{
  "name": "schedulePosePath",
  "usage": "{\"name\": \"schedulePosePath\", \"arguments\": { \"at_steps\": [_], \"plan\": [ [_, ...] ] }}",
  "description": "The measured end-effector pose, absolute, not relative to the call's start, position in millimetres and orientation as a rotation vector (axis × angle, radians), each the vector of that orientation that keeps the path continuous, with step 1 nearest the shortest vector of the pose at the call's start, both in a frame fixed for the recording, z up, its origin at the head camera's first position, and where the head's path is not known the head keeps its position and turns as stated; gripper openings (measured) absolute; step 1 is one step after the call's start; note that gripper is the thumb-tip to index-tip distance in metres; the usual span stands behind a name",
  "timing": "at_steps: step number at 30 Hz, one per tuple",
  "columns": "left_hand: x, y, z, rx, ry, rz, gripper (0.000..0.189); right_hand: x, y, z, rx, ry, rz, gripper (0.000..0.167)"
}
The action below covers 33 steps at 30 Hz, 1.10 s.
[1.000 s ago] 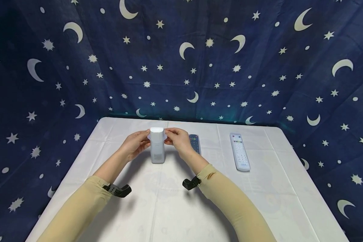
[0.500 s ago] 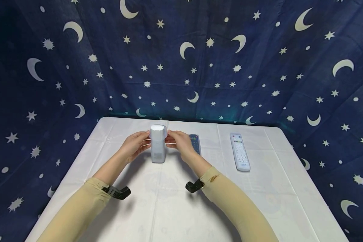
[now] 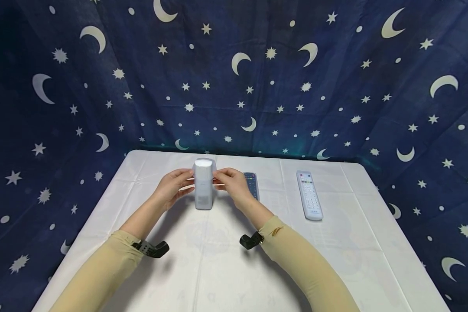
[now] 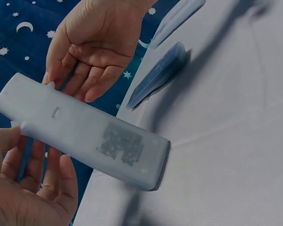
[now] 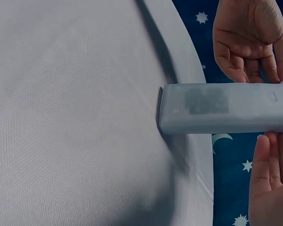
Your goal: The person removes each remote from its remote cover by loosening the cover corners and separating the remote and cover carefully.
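A white remote control [image 3: 203, 170] in a translucent silicone sleeve [image 3: 203, 195] stands on end on the table, its back towards me. My left hand [image 3: 174, 186] pinches the sleeve's edge at the left, near the top. On the opposite side my right hand [image 3: 234, 185] pinches the other edge, thumb and fingertips on it. In the left wrist view a dark patterned patch [image 4: 121, 144] shows through the lower sleeve, and small tabs of the sleeve stick out by both thumbs. The remote's front side is hidden.
A dark remote control [image 3: 251, 185] lies behind my right hand, partly covered by it. Farther right lies a pale remote control [image 3: 310, 196] with its buttons up. The white-covered table [image 3: 203, 268] ends at a dark blue moon-and-star curtain [image 3: 234, 86].
The sleeve's edge has risen behind the remote's top, and the top stands slightly higher. My right hand has shifted a little to the right; the left has hardly moved.
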State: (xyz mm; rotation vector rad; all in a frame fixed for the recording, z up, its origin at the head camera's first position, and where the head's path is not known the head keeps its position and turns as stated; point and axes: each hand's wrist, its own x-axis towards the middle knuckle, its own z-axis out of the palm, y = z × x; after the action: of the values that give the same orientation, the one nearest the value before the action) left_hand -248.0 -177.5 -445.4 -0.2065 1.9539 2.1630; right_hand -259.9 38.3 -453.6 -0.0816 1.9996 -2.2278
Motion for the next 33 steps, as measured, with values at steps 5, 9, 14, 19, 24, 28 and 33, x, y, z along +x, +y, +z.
{"name": "schedulePosePath", "arguments": {
  "at_steps": [5,9,14,19,24,28,33],
  "plan": [
    [-247.0,-176.2,-444.9,-0.223,1.962,2.127,0.046,-258.8,38.0,-453.0,-0.050,1.981,-2.203,0.015],
    [-246.7,-175.0,-446.9,-0.237,1.946,2.128,0.043,-258.8,38.0,-454.2,-0.043,1.957,-2.196,0.017],
    [-246.6,-175.2,-452.9,-0.228,1.909,2.145,0.043,-258.7,38.2,-458.6,-0.033,1.943,-2.192,0.016],
    [-246.5,-176.4,-459.0,-0.217,1.888,2.146,0.042,-257.5,37.9,-462.9,-0.020,1.944,-2.170,0.016],
    [-247.3,-176.3,-462.2,-0.214,1.876,2.157,0.039,-256.0,36.8,-465.8,-0.027,1.941,-2.169,0.015],
    [-248.4,-175.4,-464.0,-0.219,1.875,2.160,0.038,-255.6,36.4,-468.1,-0.020,1.947,-2.176,0.014],
    [-247.1,-174.9,-465.5,-0.199,1.889,2.162,0.038,-256.8,36.5,-472.1,-0.030,1.939,-2.176,0.015]
  ]
}}
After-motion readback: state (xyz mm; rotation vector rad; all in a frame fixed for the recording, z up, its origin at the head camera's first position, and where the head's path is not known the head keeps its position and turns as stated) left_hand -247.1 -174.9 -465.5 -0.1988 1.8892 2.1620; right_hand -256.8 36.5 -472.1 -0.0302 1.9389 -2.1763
